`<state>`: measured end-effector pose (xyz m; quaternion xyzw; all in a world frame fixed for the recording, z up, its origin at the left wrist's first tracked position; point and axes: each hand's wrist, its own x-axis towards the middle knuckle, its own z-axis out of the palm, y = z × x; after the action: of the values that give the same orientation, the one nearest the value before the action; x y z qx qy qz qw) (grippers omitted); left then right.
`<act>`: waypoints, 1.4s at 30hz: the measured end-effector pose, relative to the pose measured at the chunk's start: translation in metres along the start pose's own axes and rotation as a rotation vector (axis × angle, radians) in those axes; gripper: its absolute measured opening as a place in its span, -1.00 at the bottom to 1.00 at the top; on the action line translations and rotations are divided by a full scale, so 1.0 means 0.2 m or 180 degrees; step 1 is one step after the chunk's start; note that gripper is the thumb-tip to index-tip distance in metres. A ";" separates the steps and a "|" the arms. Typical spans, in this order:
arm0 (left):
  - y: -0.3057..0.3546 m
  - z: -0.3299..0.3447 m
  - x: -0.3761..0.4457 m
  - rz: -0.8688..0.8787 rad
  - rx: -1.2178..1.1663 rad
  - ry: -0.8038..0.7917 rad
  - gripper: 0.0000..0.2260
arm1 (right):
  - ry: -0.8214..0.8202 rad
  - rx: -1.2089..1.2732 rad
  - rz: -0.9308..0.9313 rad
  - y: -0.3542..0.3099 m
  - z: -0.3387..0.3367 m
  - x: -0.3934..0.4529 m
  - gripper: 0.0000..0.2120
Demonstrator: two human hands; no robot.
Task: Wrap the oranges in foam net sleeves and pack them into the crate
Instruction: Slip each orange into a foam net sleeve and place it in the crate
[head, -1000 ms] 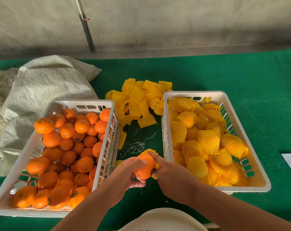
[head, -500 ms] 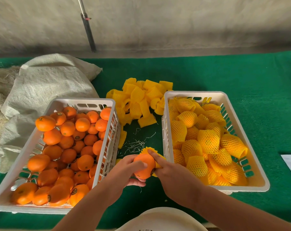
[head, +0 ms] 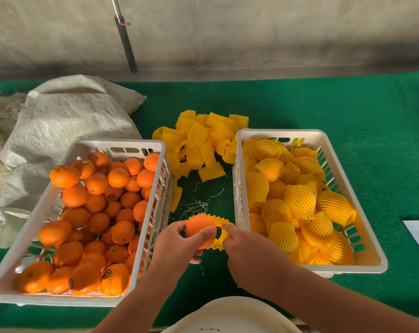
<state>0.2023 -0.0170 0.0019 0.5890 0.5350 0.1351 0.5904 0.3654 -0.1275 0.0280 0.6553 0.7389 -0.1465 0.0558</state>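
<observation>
The orange (head: pixel 199 230) sits at the mouth of a yellow foam net sleeve (head: pixel 221 233), low between the two crates. This looks like the sleeving step; next the net must stretch over the fruit. The left hand (head: pixel 177 246) grips the orange, thumb curled on top. The right hand (head: pixel 247 251) pinches the sleeve's rim, beside the right crate (head: pixel 239 188) of wrapped fruit.

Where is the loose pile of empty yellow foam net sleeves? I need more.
The pile of empty yellow foam net sleeves lies on the green cloth, behind and between both white crates.
</observation>
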 end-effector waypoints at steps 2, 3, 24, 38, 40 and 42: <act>-0.02 0.01 -0.01 0.0214 0.0262 0.0147 -0.30 | -0.0029 -0.0021 -0.0048 -0.01 -0.01 0.00 -0.65; -0.03 0.01 -0.01 0.0300 0.0389 0.0221 -0.28 | 0.0031 0.0021 0.0001 -0.01 -0.01 0.00 -0.67; -0.06 0.05 -0.01 0.0877 0.1097 0.0835 -0.26 | 0.0927 0.1035 0.0009 0.03 0.00 0.03 -0.72; -0.02 0.04 -0.05 0.1601 0.1369 0.0925 -0.19 | 0.2070 0.2171 0.1573 0.00 -0.04 0.13 -0.71; -0.03 0.04 -0.05 0.1681 0.1488 0.0910 -0.16 | 0.1946 0.2084 0.1594 0.03 -0.03 0.14 -0.83; -0.03 0.03 -0.04 0.1730 0.1587 0.0945 -0.15 | 0.1938 0.2053 0.1496 0.04 -0.04 0.13 -0.89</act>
<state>0.2013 -0.0290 -0.0007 0.8084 0.4556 0.2362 0.2883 0.3706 -0.0994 0.0262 0.8009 0.4713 -0.1531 -0.3362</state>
